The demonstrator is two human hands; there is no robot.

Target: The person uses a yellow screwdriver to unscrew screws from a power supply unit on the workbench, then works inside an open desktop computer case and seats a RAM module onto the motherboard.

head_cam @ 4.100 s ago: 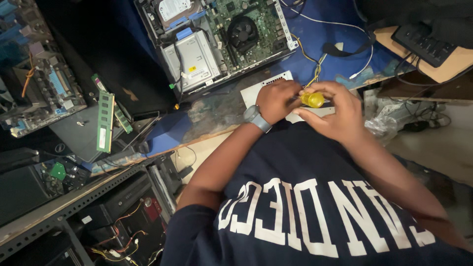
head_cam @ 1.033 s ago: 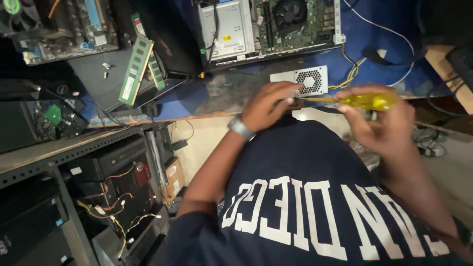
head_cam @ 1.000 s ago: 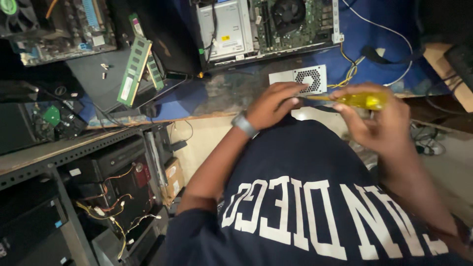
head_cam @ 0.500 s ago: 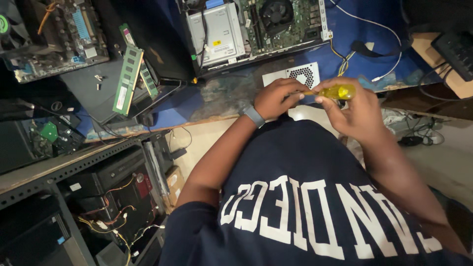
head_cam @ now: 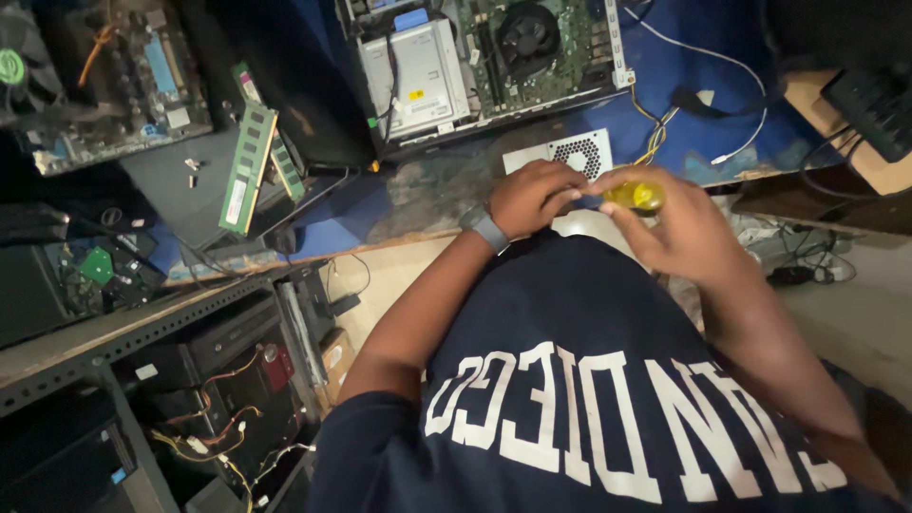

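Work looks unfinished: your right hand (head_cam: 689,223) grips the yellow screwdriver handle (head_cam: 636,196), your left hand (head_cam: 532,195) curls closed at its tip, and the open computer case (head_cam: 484,71) waits on the tabletop (head_cam: 418,190).

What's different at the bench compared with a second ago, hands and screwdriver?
The yellow screwdriver handle lay out long across the right hand a second ago; now only its end shows, tucked into the fingers. The left hand has stayed closed at its other end, by the white fan unit. The open computer case and green memory sticks lie on the blue bench as before; only the camera shifted.
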